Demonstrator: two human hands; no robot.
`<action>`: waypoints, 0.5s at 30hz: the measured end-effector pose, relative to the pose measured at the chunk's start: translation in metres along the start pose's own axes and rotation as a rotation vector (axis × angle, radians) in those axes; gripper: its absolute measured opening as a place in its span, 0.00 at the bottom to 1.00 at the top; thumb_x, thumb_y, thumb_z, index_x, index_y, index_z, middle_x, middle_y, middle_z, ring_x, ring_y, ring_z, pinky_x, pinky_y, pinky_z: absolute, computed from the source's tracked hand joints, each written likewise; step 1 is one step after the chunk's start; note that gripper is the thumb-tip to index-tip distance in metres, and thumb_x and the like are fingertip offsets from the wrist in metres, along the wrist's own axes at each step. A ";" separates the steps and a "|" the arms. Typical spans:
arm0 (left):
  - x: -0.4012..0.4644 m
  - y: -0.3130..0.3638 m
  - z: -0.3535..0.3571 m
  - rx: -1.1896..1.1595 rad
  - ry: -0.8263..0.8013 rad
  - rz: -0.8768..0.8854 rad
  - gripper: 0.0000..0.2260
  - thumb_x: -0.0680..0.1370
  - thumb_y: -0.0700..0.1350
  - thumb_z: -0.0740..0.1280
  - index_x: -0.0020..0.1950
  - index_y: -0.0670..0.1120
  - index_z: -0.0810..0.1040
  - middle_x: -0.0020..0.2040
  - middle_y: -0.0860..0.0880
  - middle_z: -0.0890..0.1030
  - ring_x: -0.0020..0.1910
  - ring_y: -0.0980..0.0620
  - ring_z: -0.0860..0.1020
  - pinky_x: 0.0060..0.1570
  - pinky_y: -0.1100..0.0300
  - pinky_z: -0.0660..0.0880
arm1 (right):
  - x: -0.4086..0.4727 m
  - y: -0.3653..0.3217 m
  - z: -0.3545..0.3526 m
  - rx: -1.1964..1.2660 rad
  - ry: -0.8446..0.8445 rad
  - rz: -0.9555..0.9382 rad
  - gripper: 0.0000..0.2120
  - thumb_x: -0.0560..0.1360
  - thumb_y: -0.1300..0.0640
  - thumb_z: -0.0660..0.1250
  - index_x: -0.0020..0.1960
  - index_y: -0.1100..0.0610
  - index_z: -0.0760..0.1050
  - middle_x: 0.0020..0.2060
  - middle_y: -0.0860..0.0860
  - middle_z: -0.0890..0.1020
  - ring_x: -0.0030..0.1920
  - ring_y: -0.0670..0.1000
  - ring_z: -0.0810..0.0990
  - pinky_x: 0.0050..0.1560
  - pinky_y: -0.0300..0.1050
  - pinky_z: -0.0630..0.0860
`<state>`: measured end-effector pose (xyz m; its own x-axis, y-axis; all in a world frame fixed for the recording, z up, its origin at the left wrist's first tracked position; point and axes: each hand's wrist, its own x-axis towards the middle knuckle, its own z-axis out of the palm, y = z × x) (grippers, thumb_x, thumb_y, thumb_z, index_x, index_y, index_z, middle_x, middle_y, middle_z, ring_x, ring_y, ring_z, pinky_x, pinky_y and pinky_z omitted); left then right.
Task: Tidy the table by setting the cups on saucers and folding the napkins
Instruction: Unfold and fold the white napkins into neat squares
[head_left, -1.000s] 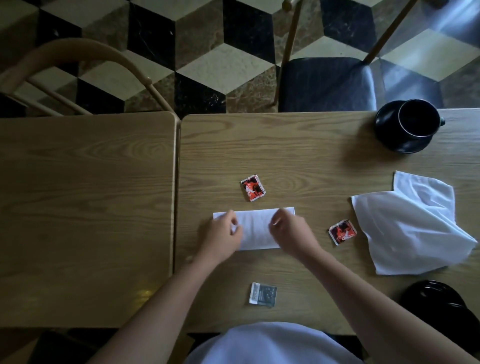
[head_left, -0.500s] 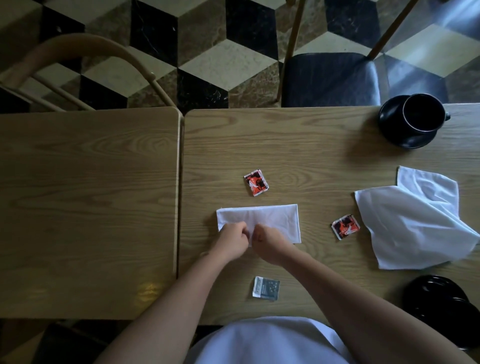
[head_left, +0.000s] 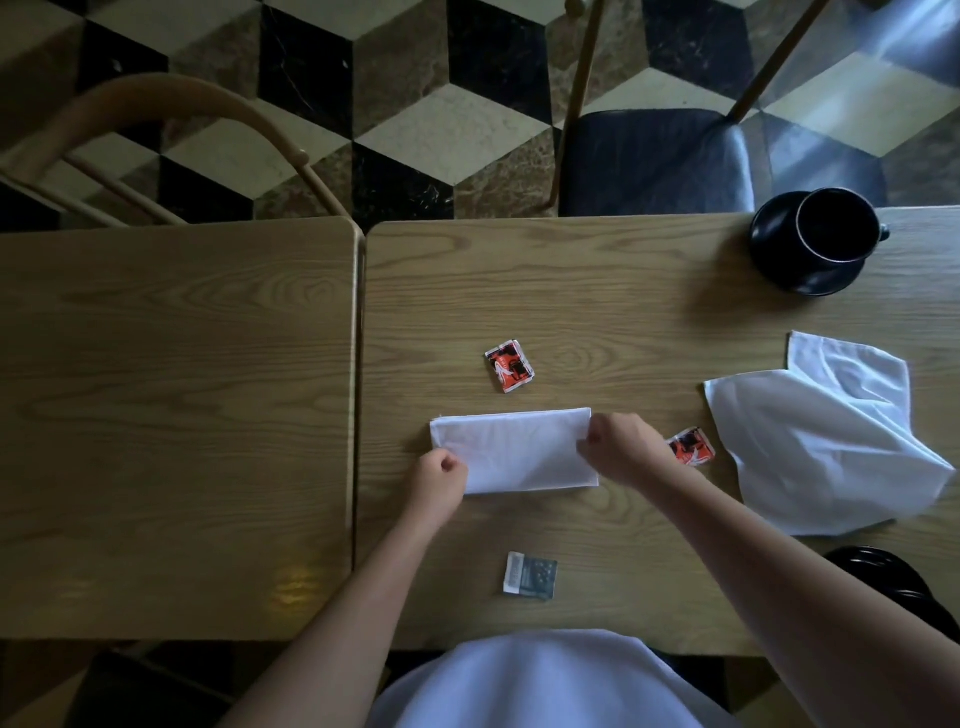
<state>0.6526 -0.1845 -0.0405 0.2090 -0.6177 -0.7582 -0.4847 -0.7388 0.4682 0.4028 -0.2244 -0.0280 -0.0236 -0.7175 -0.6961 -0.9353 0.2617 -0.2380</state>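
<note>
A white napkin (head_left: 514, 449), folded into a long flat rectangle, lies in the middle of the right-hand wooden table (head_left: 597, 291). My left hand (head_left: 440, 480) pinches its near left corner and my right hand (head_left: 621, 449) pinches its right edge. A second white napkin (head_left: 815, 436) lies loose and rumpled at the right. At the back right a black cup (head_left: 836, 226) stands on a black saucer (head_left: 779, 260). Another black dish (head_left: 883, 577) shows at the near right edge, partly hidden by my right arm.
Two red sachets (head_left: 509, 365) (head_left: 693, 447) and a grey sachet (head_left: 531, 574) lie on the table. A second wooden table (head_left: 171, 405) butts against the left side. A black-seated chair (head_left: 654, 161) and a curved wooden chair back (head_left: 171, 104) stand beyond.
My hands, which met at the middle of the napkin's near edge, have slid apart to its left corner and right edge. The napkin stays folded in a long rectangle.
</note>
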 end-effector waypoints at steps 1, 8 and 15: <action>-0.001 -0.001 -0.001 -0.082 0.008 -0.044 0.07 0.76 0.39 0.61 0.39 0.44 0.74 0.34 0.42 0.76 0.35 0.47 0.74 0.36 0.56 0.69 | 0.002 -0.004 -0.004 0.011 0.082 -0.018 0.07 0.71 0.52 0.62 0.40 0.55 0.74 0.37 0.53 0.80 0.43 0.60 0.80 0.35 0.44 0.68; -0.036 0.018 0.032 -0.823 -0.112 -0.570 0.07 0.79 0.42 0.63 0.42 0.42 0.74 0.27 0.45 0.78 0.24 0.49 0.76 0.22 0.62 0.72 | 0.018 -0.036 -0.009 -0.144 0.148 -0.247 0.18 0.74 0.47 0.69 0.60 0.53 0.72 0.59 0.52 0.78 0.62 0.58 0.73 0.56 0.53 0.72; -0.053 0.034 0.070 -1.180 -0.223 -0.720 0.05 0.78 0.39 0.66 0.44 0.39 0.73 0.47 0.41 0.76 0.50 0.47 0.77 0.40 0.61 0.75 | 0.012 -0.047 -0.011 -0.215 -0.017 -0.165 0.12 0.74 0.47 0.65 0.53 0.52 0.80 0.56 0.54 0.80 0.61 0.58 0.76 0.55 0.52 0.65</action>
<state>0.5653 -0.1575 -0.0162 -0.0890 -0.0379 -0.9953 0.6844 -0.7284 -0.0335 0.4429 -0.2523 -0.0181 0.1392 -0.7276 -0.6718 -0.9795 -0.0016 -0.2012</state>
